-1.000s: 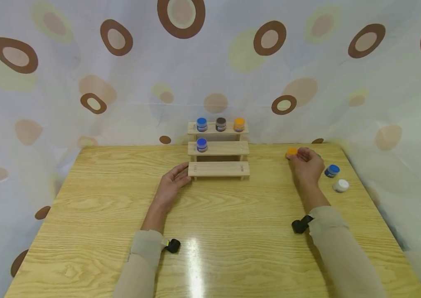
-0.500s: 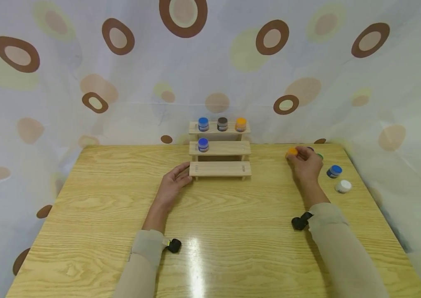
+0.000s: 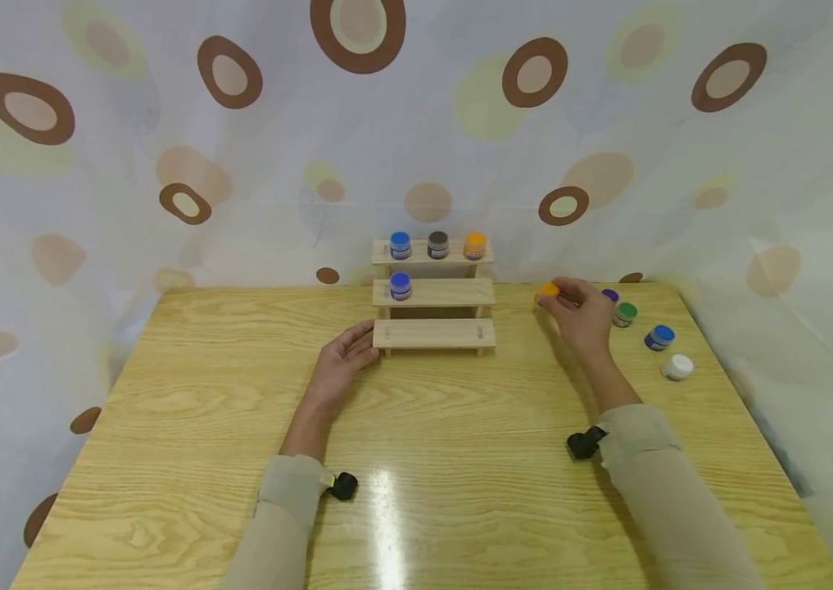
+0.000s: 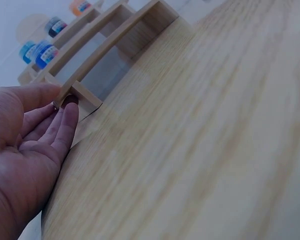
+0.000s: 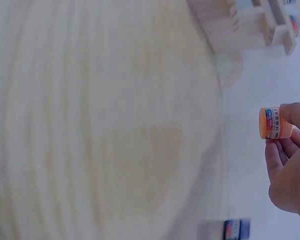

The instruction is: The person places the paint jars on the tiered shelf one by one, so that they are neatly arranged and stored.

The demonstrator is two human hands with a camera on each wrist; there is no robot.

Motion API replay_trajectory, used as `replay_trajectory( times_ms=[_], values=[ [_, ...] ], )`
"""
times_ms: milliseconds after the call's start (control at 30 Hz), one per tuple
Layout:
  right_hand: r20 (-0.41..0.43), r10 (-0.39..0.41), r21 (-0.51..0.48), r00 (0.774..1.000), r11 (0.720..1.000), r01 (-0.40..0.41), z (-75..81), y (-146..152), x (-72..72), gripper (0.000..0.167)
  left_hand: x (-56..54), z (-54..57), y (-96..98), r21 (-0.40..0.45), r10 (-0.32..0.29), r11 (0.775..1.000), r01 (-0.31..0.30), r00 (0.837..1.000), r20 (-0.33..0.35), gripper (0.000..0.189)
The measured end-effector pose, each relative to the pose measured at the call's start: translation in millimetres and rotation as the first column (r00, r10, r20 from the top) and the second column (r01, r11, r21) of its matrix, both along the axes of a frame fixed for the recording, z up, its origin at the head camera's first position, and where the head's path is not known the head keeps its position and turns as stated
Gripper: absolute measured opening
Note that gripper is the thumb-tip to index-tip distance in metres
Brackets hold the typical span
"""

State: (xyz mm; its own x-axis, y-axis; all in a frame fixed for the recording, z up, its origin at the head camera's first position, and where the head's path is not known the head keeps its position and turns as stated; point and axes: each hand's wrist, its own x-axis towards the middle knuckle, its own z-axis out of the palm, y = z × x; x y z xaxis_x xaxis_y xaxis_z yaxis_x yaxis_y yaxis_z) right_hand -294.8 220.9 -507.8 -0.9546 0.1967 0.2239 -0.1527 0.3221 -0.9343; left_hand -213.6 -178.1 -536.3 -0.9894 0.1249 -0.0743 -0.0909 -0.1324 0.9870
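A three-step wooden rack (image 3: 434, 333) stands at the back of the table. My left hand (image 3: 338, 369) holds the left end of its lowest step, with thumb and fingers around the corner in the left wrist view. Between the thumb and fingers of my right hand (image 3: 581, 321) is a small orange paint jar (image 5: 274, 123), raised off the table to the right of the rack. On the top step sit a blue jar (image 3: 400, 245), a dark brown jar (image 3: 437, 245) and an orange-lidded jar (image 3: 474, 245). A darker blue jar (image 3: 400, 286) stands at the left of the middle step.
Beyond my right hand, a purple-lidded jar (image 3: 611, 296), a green-lidded jar (image 3: 626, 315), a blue-lidded jar (image 3: 659, 337) and a white jar (image 3: 677, 367) line the right side of the wooden table (image 3: 460, 459). A patterned curtain (image 3: 269, 164) hangs behind.
My right hand has lifted the orange paint jar and carried it left toward the rack, uncovering the purple and green lids. The left hand stays at the rack's end.
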Motion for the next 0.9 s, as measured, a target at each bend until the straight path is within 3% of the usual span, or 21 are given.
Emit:
replay_trajectory(
  times_ms=[400, 900],
  values=[
    [-0.052, 0.108, -0.069, 0.993, 0.991, -0.111, 42.1, -46, 7.1, 0.039, 1.5, 1.2, 1.0, -0.007, 0.007, 1.0, -0.007, 1.0, 0.007, 0.053],
    [-0.086, 0.244, -0.058, 0.966, 0.967, -0.249, 51.1, -90, 9.4, 0.038, 1.7, 2.3, 2.0, 0.009, -0.001, 1.0, 0.001, 1.0, 0.01, 0.054]
  ],
)
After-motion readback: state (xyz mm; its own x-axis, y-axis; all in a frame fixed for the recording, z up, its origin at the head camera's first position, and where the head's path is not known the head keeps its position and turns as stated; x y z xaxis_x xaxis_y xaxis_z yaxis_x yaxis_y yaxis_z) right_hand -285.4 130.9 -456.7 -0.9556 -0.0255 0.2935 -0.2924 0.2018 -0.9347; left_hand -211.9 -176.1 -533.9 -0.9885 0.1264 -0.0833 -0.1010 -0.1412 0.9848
